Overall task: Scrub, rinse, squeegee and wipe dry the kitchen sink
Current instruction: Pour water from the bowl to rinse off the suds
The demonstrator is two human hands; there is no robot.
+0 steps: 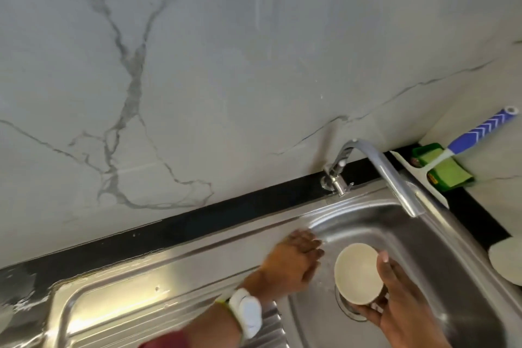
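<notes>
A grey marble-veined wall (197,65) fills the upper two thirds of the frame, with a black countertop strip (169,232) running below it. At lower left a steel drainboard (127,291) glares with reflected light; its ridges are cut off by the bottom edge. The left hand (291,265), a white watch (247,312) on its wrist, lies with straight fingers pressed on the wet rim of the steel sink (353,223), which occupies the lower right. The right hand (401,308) grasps a cream bowl (357,274) over the drain, which it mostly hides. A chrome tap (389,175) arches over the basin. At right, a blue-handled squeegee (452,150) overlaps a green sponge (446,172); a pale round object (505,260) is cropped at the edge.
</notes>
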